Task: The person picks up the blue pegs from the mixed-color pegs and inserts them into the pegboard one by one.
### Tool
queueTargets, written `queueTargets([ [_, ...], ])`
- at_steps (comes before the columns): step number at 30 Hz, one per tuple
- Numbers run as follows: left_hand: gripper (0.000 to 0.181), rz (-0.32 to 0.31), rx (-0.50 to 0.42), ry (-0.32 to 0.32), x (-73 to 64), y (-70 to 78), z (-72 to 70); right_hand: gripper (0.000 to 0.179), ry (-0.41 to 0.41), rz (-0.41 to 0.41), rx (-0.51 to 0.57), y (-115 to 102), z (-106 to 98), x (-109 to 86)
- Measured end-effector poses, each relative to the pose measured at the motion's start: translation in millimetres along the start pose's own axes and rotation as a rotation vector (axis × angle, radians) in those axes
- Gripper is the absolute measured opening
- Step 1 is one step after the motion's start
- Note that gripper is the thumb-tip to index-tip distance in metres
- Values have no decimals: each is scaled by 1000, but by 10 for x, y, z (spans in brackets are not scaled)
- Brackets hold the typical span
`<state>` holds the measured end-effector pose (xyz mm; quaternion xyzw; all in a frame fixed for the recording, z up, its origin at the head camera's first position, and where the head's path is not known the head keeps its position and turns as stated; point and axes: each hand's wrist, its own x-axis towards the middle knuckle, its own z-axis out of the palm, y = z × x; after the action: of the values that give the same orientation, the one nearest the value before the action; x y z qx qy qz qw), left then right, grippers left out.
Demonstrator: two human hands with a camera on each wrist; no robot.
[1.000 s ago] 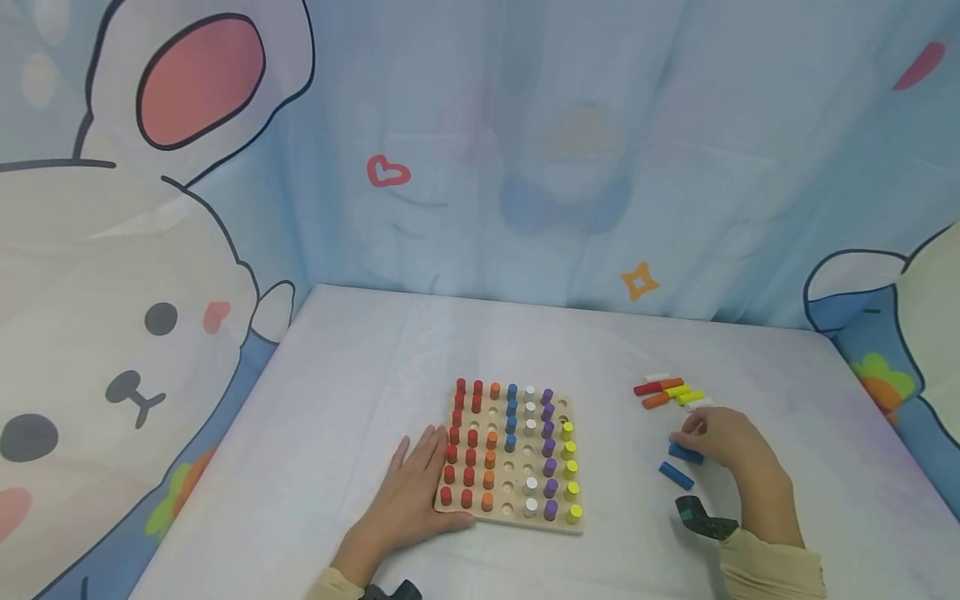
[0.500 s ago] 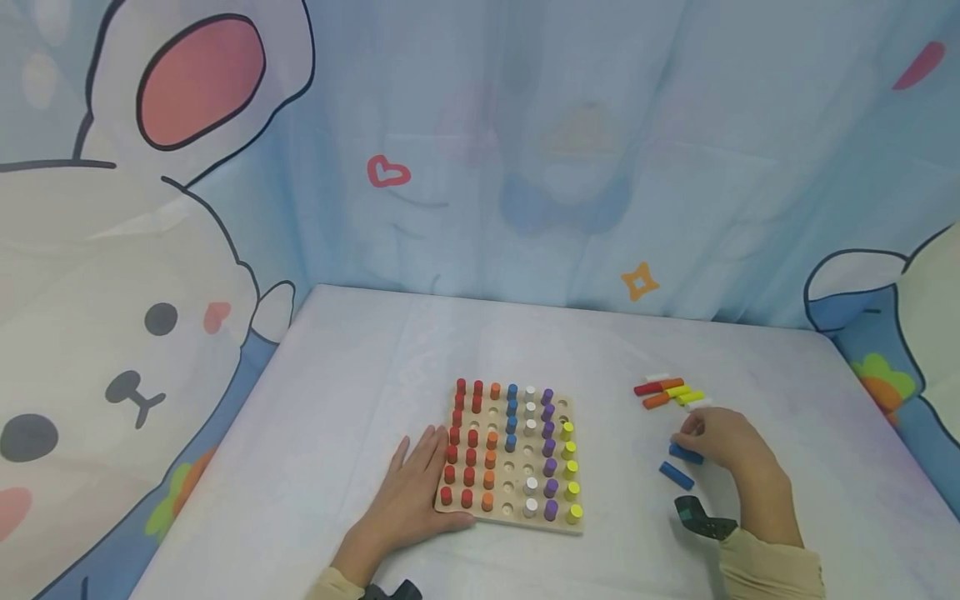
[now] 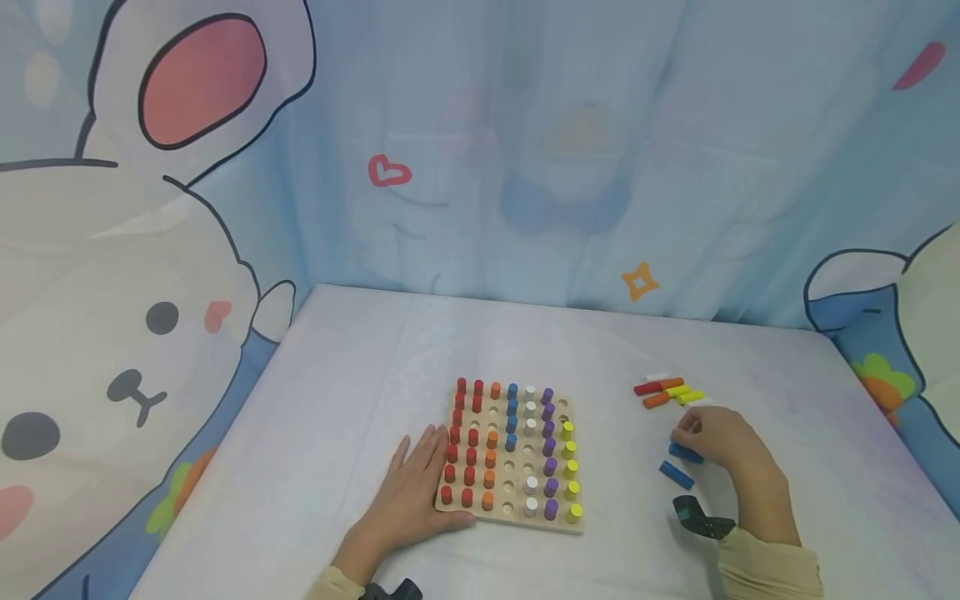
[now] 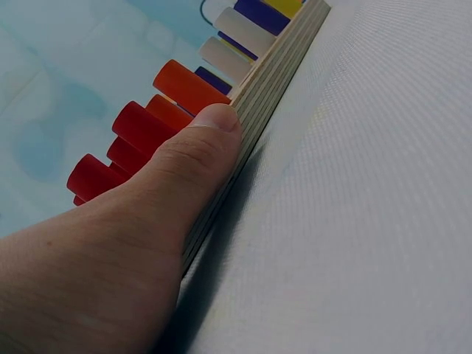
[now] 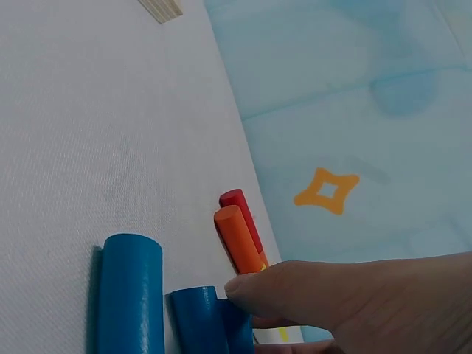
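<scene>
A wooden pegboard (image 3: 517, 518) carries columns of upright red, orange, blue, white, purple and yellow pegs, with some bare holes. My left hand (image 3: 411, 492) rests at its near left corner, fingers straight along the left side. In the left wrist view the thumb (image 4: 195, 151) lies against the board's edge (image 4: 265, 77). My right hand (image 3: 723, 437) is at the loose blue pegs to the right, thumb and finger pinching a blue peg (image 5: 236, 324), mostly hidden in the head view. Beside it lie a second blue peg (image 3: 686, 453) and a third blue peg (image 3: 677, 476).
Beyond the right hand, loose red (image 3: 647, 389), orange (image 3: 656, 401), yellow (image 3: 690, 397) and white pegs lie in a small group. A white cloth (image 3: 360, 350) covers the table, and a printed blue curtain (image 3: 465, 233) hangs behind it.
</scene>
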<state>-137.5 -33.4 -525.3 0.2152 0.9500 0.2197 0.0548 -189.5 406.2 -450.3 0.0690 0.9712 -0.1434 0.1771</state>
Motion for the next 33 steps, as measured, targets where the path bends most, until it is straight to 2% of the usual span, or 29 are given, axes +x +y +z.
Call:
queueTargets([
  [11, 122, 1, 12, 1, 9, -8, 11, 37, -8, 23, 6, -34, -7, 20],
  [27, 123, -1, 13, 4, 18, -16, 20, 30, 91, -25, 34, -41, 55, 55],
  [33, 123, -1, 14, 1, 12, -17, 17, 33, 99, -39, -11, -55, 71, 71],
])
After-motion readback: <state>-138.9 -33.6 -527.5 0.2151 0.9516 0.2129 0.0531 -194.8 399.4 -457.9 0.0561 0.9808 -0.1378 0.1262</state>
